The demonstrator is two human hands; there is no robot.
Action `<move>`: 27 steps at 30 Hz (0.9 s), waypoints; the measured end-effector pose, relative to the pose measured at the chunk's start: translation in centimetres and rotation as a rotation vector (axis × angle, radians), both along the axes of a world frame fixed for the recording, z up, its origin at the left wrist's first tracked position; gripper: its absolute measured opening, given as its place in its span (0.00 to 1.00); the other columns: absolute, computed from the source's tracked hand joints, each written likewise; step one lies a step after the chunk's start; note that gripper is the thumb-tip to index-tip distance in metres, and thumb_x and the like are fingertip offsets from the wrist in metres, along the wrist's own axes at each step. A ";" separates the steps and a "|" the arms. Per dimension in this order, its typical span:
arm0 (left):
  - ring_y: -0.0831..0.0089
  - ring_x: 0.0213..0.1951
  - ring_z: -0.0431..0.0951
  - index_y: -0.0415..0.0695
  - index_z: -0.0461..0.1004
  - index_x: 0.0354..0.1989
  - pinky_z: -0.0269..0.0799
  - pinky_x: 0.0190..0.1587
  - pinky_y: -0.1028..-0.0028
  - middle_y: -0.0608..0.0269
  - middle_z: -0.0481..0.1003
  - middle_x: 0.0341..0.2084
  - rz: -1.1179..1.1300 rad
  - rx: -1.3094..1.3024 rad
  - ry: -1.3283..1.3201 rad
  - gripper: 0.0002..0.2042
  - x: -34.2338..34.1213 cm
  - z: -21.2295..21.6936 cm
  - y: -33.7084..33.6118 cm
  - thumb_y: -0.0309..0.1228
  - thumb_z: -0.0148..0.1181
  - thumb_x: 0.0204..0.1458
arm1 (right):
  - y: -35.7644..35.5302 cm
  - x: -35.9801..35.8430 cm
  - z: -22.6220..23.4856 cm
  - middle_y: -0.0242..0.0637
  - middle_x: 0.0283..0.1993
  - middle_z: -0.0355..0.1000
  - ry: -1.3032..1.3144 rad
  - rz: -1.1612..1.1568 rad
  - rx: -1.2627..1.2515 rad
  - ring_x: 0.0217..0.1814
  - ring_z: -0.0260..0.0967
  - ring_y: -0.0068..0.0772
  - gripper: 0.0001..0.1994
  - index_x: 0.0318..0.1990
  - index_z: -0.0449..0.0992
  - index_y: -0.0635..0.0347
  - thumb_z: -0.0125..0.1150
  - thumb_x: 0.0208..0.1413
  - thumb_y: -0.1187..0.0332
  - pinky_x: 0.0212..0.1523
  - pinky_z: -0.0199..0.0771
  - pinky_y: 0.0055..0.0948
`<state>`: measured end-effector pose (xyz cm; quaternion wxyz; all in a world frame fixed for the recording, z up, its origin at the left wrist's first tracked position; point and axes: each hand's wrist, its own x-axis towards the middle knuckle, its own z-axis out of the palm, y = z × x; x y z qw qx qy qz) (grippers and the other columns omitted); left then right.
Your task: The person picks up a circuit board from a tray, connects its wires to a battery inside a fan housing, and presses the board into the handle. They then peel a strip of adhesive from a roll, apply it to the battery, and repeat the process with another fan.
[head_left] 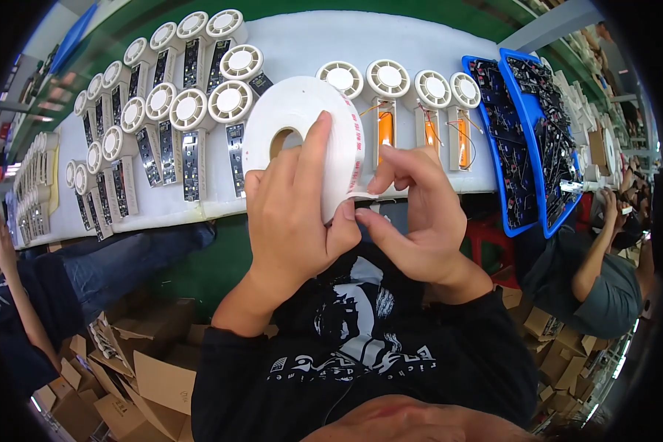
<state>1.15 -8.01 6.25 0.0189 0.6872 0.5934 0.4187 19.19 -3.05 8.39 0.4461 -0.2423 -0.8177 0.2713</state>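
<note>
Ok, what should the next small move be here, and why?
Probably to close the thumb and forefinger of the right hand on the loose end of the white tape roll: the left hand holds the roll, and that end juts out toward those two fingertips, which look apart.

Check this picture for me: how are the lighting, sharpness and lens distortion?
Head view: bright, fairly even light on the white table; left hand, right hand and tape roll look reasonably sharp; fisheye distortion bows the table and stretches the person at far right, where detail softens; black fills the corners.
</note>
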 end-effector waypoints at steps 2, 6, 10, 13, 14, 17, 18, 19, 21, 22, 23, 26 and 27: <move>0.60 0.35 0.74 0.36 0.64 0.68 0.61 0.39 0.64 0.56 0.74 0.37 -0.072 -0.056 -0.047 0.41 -0.1 0.5 -0.1 0.39 0.61 0.41 | 0.2 0.5 -0.4 0.37 0.39 0.76 0.042 0.112 -0.176 0.37 0.66 0.34 0.32 0.60 0.68 0.72 0.73 0.46 0.81 0.39 0.67 0.32; 0.57 0.38 0.76 0.34 0.64 0.68 0.68 0.46 0.63 0.50 0.76 0.42 -0.121 -0.034 -0.166 0.38 -0.3 -0.3 -0.6 0.39 0.57 0.46 | 0.7 1.5 0.0 0.34 0.38 0.73 0.044 0.194 0.061 0.38 0.65 0.31 0.33 0.62 0.66 0.69 0.74 0.48 0.78 0.40 0.66 0.33; 0.57 0.41 0.78 0.32 0.64 0.67 0.71 0.51 0.64 0.45 0.77 0.47 -0.031 0.017 -0.531 0.34 -1.4 0.4 -1.0 0.40 0.52 0.52 | 1.9 5.3 0.2 0.31 0.35 0.71 0.241 0.156 0.187 0.39 0.64 0.32 0.32 0.64 0.66 0.61 0.73 0.50 0.77 0.43 0.66 0.33; 0.58 0.41 0.78 0.31 0.65 0.67 0.72 0.50 0.66 0.43 0.77 0.48 -0.022 -0.019 -0.626 0.33 -1.5 0.2 -1.7 0.41 0.49 0.55 | 2.8 6.7 1.5 0.31 0.35 0.71 0.029 -0.182 -0.060 0.38 0.65 0.29 0.30 0.62 0.68 0.57 0.70 0.50 0.80 0.43 0.66 0.30; 0.60 0.40 0.78 0.30 0.65 0.66 0.72 0.48 0.67 0.43 0.77 0.48 -0.064 -0.060 -0.563 0.33 -1.5 0.1 -1.9 0.42 0.48 0.56 | 3.2 7.2 1.7 0.31 0.35 0.71 0.022 -0.185 -0.064 0.38 0.65 0.29 0.30 0.62 0.68 0.57 0.70 0.50 0.80 0.43 0.66 0.30; 0.65 0.40 0.77 0.30 0.64 0.67 0.71 0.44 0.70 0.45 0.77 0.48 -0.111 -0.137 -0.516 0.35 -1.0 -0.3 -1.9 0.48 0.46 0.58 | 4.8 8.6 2.2 0.33 0.36 0.71 -0.467 -0.093 -0.319 0.40 0.66 0.29 0.28 0.60 0.70 0.59 0.67 0.49 0.83 0.43 0.67 0.29; 0.69 0.42 0.76 0.30 0.63 0.68 0.70 0.43 0.72 0.47 0.76 0.49 -0.108 -0.170 -0.523 0.38 -0.8 -0.5 -1.8 0.53 0.44 0.60 | 5.1 8.6 2.1 0.33 0.36 0.71 -0.473 -0.098 -0.322 0.40 0.66 0.29 0.28 0.60 0.70 0.59 0.67 0.49 0.83 0.43 0.67 0.29; 0.72 0.43 0.76 0.29 0.62 0.68 0.69 0.41 0.74 0.48 0.76 0.50 -0.105 -0.203 -0.529 0.42 -0.6 -0.7 -1.7 0.59 0.42 0.61 | 5.4 8.6 1.8 0.34 0.36 0.71 -0.518 -0.081 -0.289 0.40 0.67 0.30 0.28 0.60 0.70 0.59 0.66 0.50 0.84 0.44 0.67 0.29; 0.72 0.43 0.76 0.30 0.62 0.68 0.69 0.41 0.74 0.49 0.76 0.51 -0.103 -0.210 -0.529 0.42 -0.6 -0.8 -1.7 0.59 0.42 0.61 | 5.8 8.4 1.4 0.34 0.36 0.71 -0.608 -0.047 -0.226 0.40 0.68 0.30 0.26 0.59 0.71 0.60 0.64 0.50 0.85 0.44 0.68 0.29; 0.72 0.43 0.76 0.30 0.62 0.68 0.69 0.41 0.74 0.49 0.76 0.51 -0.095 -0.213 -0.523 0.42 -0.6 -0.8 -1.7 0.60 0.42 0.61 | 5.9 8.3 1.2 0.34 0.36 0.71 -0.612 -0.049 -0.230 0.40 0.68 0.30 0.26 0.59 0.71 0.60 0.64 0.50 0.85 0.44 0.68 0.29; 0.72 0.44 0.76 0.30 0.62 0.68 0.69 0.41 0.75 0.49 0.76 0.52 -0.087 -0.217 -0.516 0.42 -0.6 -0.9 -1.7 0.60 0.43 0.61 | 6.0 8.2 1.0 0.34 0.36 0.71 -0.626 -0.040 -0.227 0.40 0.68 0.33 0.26 0.58 0.72 0.60 0.64 0.50 0.85 0.45 0.69 0.31; 0.72 0.44 0.76 0.30 0.62 0.68 0.69 0.41 0.74 0.49 0.76 0.53 -0.096 -0.223 -0.504 0.42 -0.8 -0.9 -1.6 0.60 0.43 0.61 | 6.2 7.9 0.4 0.35 0.36 0.72 -0.650 -0.019 -0.224 0.40 0.69 0.39 0.25 0.57 0.72 0.60 0.65 0.50 0.84 0.46 0.70 0.34; 0.72 0.44 0.76 0.30 0.62 0.68 0.69 0.42 0.74 0.49 0.75 0.54 -0.100 -0.224 -0.496 0.42 -0.8 -1.0 -1.6 0.60 0.43 0.61 | 6.2 7.9 0.0 0.35 0.36 0.72 -0.680 -0.046 -0.166 0.41 0.70 0.40 0.25 0.57 0.72 0.60 0.65 0.49 0.83 0.46 0.69 0.35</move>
